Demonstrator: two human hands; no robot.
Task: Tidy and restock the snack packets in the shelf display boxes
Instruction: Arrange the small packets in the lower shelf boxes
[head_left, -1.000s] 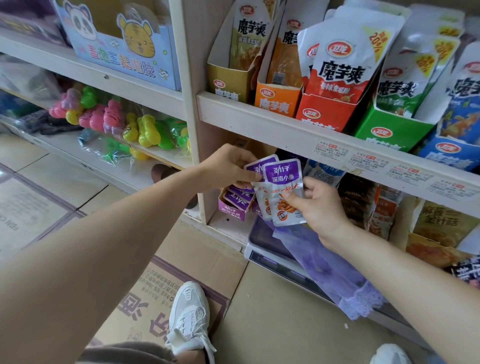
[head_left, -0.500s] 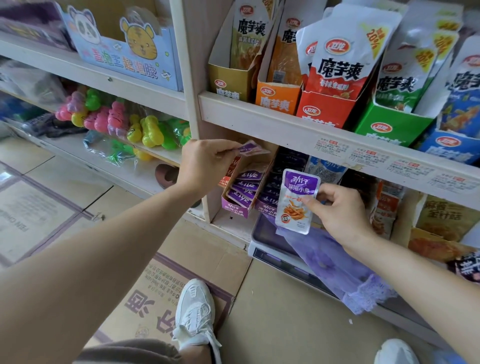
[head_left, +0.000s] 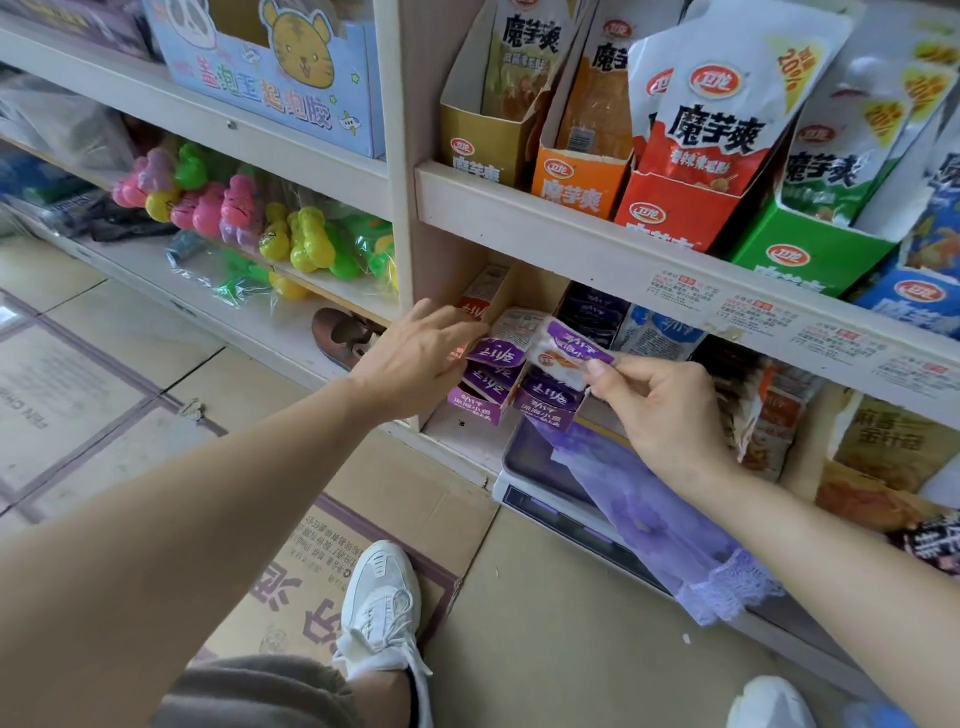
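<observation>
Right hand (head_left: 662, 415): thumb and forefinger pinch edge of purple snack packet (head_left: 566, 349), tilted above right display box (head_left: 545, 413). Left hand (head_left: 415, 364): fingers straight, reaching into left display box (head_left: 475, 410); tips hidden, grip cannot tell. Packet likely light, floppy, slick film. Pinch flat sealed edge, not filled middle.

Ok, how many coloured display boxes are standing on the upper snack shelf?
5, in a row left to right: yellow box, orange box, red box, green box, and a blue box cut off by the picture's right edge. More may stand beyond it.
</observation>
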